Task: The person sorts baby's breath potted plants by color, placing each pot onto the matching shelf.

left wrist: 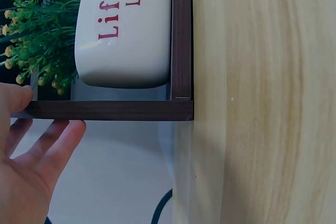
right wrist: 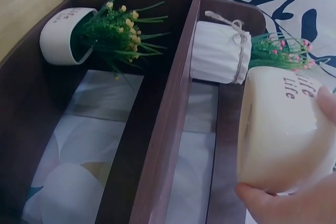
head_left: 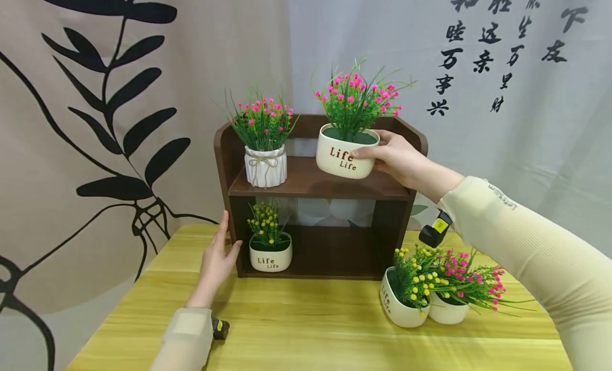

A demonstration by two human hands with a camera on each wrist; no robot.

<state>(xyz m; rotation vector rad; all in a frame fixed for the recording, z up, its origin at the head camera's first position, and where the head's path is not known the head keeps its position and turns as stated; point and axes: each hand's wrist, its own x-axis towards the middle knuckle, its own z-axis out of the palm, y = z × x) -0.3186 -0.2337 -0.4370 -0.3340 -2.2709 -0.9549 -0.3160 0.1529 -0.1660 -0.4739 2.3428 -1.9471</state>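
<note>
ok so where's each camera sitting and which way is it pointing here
Head: worn on the head, looking forward and down at the brown shelf on the yellow table; both sleeves show, with the left hand and right hand.
Left wrist: beside the shelf's lower corner, facing the yellow-flower pot; the left hand's fingers show.
Right wrist: at the shelf front, facing into both levels; the right hand's fingers grip the pink-flower pot.
Shared: all three views show the yellow-flower pot on the lower level.
</note>
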